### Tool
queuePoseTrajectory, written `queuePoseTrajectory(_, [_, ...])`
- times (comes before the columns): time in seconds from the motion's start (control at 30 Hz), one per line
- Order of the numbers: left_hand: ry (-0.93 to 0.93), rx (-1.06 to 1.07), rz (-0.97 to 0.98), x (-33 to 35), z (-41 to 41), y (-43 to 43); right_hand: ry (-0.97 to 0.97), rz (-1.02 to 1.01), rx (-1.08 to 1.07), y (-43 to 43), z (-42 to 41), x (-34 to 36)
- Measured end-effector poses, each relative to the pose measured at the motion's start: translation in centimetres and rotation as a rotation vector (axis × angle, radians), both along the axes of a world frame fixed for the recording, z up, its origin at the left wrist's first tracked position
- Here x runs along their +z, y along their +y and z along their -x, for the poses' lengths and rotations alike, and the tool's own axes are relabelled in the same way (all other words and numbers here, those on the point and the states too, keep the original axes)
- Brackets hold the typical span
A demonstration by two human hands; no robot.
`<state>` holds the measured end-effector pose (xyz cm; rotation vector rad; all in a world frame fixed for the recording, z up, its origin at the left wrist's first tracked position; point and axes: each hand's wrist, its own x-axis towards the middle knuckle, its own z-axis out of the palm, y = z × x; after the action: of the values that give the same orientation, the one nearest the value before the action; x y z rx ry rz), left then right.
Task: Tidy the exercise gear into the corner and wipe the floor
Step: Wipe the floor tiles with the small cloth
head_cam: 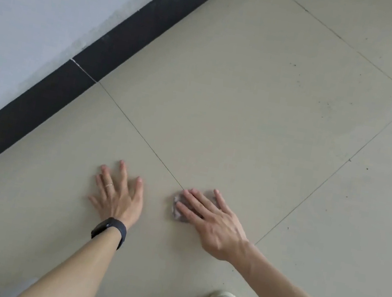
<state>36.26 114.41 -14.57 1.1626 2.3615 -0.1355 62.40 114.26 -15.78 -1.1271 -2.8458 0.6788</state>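
Wiping looks under way: left hand [118, 195] at 8 o'clock flat, spread, holding nothing — right hand [211, 218] at 5 pressing a rag [179, 218] to the floor [223, 101] with straight fingers — specks [327, 103] at 2, gear unseen.

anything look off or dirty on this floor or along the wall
Yes. Small dark specks dot the floor tiles ahead and to the right of the right hand, which presses a crumpled cloth flat. The black baseboard shows a pale crack at one joint, and the wall paint above it ends in a ragged edge.
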Motion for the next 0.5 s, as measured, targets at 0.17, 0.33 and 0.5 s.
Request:
queuePoseTrajectory(0.17, [-0.043,-0.135,0.097,1.5,3.9,-0.2,-0.105,-0.016,-0.575,10.7,-1.2,-0.3])
queuePoseTrajectory(0.33, [-0.023,-0.236,0.136,2.0,5.3,0.3,-0.001,0.034,-0.727,9.7,7.1,0.3])
queuePoseTrajectory(0.5, [0.002,0.018,-0.097,1.3,6.1,1.2,0.038,0.013,0.162,6.1,10.5,-0.2])
